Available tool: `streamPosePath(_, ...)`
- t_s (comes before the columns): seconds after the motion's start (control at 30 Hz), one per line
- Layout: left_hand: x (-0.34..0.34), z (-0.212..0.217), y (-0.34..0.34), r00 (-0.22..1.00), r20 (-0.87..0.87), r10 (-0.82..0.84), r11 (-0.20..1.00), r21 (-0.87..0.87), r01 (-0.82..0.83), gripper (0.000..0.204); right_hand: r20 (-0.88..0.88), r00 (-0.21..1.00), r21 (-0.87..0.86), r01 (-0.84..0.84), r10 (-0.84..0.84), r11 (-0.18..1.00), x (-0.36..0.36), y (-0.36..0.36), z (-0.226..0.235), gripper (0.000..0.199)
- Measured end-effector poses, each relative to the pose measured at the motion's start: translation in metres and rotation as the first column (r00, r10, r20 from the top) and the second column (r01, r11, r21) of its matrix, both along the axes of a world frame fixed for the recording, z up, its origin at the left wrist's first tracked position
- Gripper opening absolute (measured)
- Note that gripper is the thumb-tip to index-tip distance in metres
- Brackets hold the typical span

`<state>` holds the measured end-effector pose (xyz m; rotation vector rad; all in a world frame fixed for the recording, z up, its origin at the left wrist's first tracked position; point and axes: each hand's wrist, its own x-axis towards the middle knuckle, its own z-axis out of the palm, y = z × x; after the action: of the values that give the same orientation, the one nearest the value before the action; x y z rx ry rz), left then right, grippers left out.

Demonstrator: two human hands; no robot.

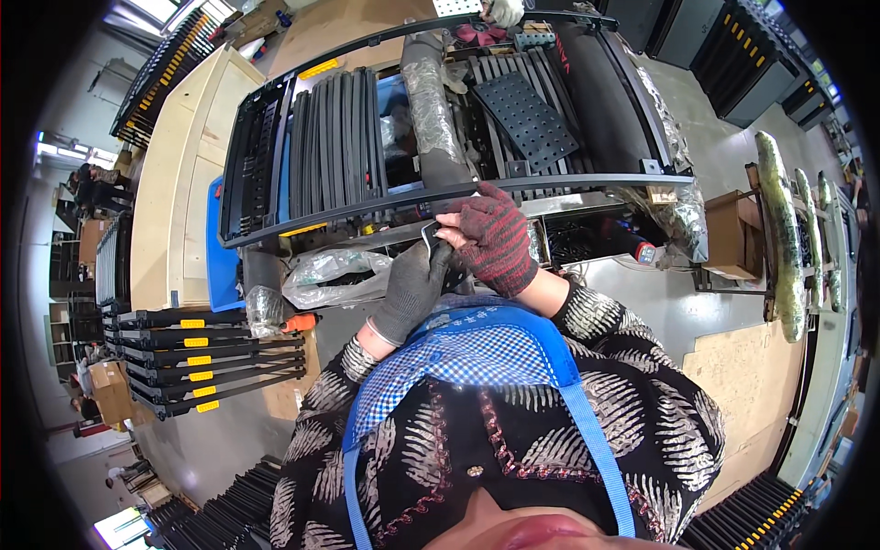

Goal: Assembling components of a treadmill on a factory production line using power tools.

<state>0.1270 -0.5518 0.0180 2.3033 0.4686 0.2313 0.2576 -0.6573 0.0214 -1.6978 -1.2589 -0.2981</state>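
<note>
My left hand point(409, 291), in a grey glove, is closed round a small dark piece with a pale curved edge point(427, 242); its kind is not clear. My right hand point(496, 240), in a red-and-black striped glove with bare fingertips, is closed with its fingertips at the same piece. Both hands meet in front of my blue checked apron point(477, 344), just on my side of a long black frame bar point(587, 182). The bar is part of a rectangular black frame lying across padded supports. My palms and the underside of the piece are hidden.
Beyond the bar lie many black strips point(335, 137), a perforated dark plate point(525, 119) and a wrapped padded post point(429, 101). A red-and-black power tool point(632, 243) lies right. Stacked black frames point(206, 362) stand left, a cardboard box point(733, 234) right. Another person's gloved hand point(502, 12) shows at the far edge.
</note>
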Motion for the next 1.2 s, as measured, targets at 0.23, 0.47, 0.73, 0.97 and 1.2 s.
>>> streamPosePath(0.23, 0.004, -0.004, 0.004, 0.993, 0.114, 0.017, 0.999, -0.039, -0.012, 0.026, -0.513, 0.833, 0.017, -0.235, 0.210, 0.972, -0.007, -0.009, 0.001, 0.012)
streamPosePath(0.47, -0.003, -0.012, 0.016, 0.986, 0.105, 0.130, 0.935, -0.344, -0.087, 0.028, -0.492, 0.865, -0.026, 0.097, -0.098, 0.995, 0.059, -0.047, 0.009, 0.009)
streamPosePath(0.73, -0.018, -0.006, 0.010, 0.973, 0.049, 0.226, 0.818, -0.552, -0.162, 0.048, -0.369, 0.699, -0.144, 0.608, -0.612, 0.781, 0.213, -0.173, -0.018, 0.020)
streamPosePath(0.97, -0.018, -0.012, 0.019, 0.991, -0.029, 0.134, 0.849, -0.513, -0.130, 0.040, -0.546, 0.643, -0.361, 0.399, -0.538, 0.843, 0.257, -0.228, -0.028, 0.017)
streamPosePath(1.2, -0.014, -0.016, 0.015, 0.993, 0.006, 0.120, 0.926, -0.362, -0.110, 0.054, -0.440, 0.681, -0.592, 0.270, -0.585, 0.759, 0.263, -0.229, -0.019, 0.022)
